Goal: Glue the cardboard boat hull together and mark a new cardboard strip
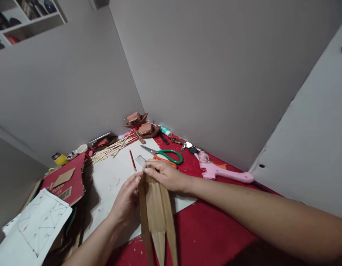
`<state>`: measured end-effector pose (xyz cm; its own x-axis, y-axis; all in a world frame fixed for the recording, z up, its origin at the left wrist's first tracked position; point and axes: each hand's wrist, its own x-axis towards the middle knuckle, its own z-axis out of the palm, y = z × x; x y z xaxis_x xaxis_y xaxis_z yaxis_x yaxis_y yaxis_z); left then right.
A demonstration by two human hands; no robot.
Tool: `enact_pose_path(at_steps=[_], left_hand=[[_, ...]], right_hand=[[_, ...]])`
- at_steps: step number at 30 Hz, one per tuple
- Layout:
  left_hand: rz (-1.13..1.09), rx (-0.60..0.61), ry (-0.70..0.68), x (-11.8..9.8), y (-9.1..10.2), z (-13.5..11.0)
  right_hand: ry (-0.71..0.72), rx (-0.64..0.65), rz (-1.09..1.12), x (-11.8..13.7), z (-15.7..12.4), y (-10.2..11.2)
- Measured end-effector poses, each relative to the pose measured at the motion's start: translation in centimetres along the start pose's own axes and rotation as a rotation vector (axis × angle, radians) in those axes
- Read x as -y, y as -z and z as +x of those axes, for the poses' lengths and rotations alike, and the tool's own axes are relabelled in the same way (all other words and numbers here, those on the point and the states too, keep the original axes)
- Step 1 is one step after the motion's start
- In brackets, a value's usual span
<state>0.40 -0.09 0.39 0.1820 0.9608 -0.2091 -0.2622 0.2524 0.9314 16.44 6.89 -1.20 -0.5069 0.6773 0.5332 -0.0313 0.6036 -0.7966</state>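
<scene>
Both hands are at the far end of a long brown cardboard boat hull (156,207), whose strips taper and split apart at the near end. My right hand (162,173) is closed over the tip, thumb on top. From the left side, my left hand (128,195) pinches the edge of the same end, its fingertips partly hidden. Just beyond the hands lie green-handled scissors (171,156), an orange-handled tool (162,159) partly covered by them, and a red pencil (132,160). A clear flat strip (140,160) lies close to my right hand.
A pink glue gun (223,171) lies at the right on the red tabletop (204,229). Small brown model boats (145,130) and thin wooden sticks (112,150) are at the back. On the left, a drawn paper sheet (40,221) rests on stacked cardboard (77,177). Walls close off the back.
</scene>
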Motion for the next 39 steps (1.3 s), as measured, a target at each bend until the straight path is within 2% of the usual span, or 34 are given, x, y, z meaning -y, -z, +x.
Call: enact_pose_path(at_steps=[5, 10, 16, 19, 22, 26, 29, 31, 35, 39], left_hand=[[0.292, 0.031, -0.176, 0.8, 0.1, 0.0], [0.507, 0.020, -0.298, 1.1, -0.1, -0.2], [0.547, -0.069, -0.302, 1.6, 0.1, -0.2], [0.596, -0.128, -0.321, 1.7, 0.4, -0.1], [0.720, -0.161, -0.356, 1.6, 0.9, 0.0], [0.811, -0.224, -0.363, 1.3, 1.3, -0.2], [0.851, -0.335, -0.395, 1.1, 1.3, -0.4], [0.911, -0.360, -0.446, 1.1, 1.3, -0.3], [1.048, -0.286, -0.557, 1.2, 1.2, -0.1], [1.078, -0.257, -0.611, 1.6, 1.3, -0.1]], right_hand=[[-0.011, 0.100, -0.035, -0.5, -0.1, -0.5], [-0.031, 0.141, -0.052, -0.1, -0.1, -0.4], [-0.103, 0.162, -0.050, 0.4, -0.2, -0.1], [-0.215, 0.194, -0.131, 1.1, -0.3, 0.4], [-0.348, 0.273, -0.251, 1.6, -0.2, 1.2], [-0.427, 0.417, -0.218, 1.7, 0.0, 1.9], [-0.443, 0.400, -0.175, 1.5, 0.0, 1.9], [-0.435, 0.372, -0.186, 1.5, -0.1, 1.7], [-0.371, 0.376, -0.294, 1.4, -0.3, 1.3], [-0.338, 0.404, -0.341, 1.4, -0.5, 1.3]])
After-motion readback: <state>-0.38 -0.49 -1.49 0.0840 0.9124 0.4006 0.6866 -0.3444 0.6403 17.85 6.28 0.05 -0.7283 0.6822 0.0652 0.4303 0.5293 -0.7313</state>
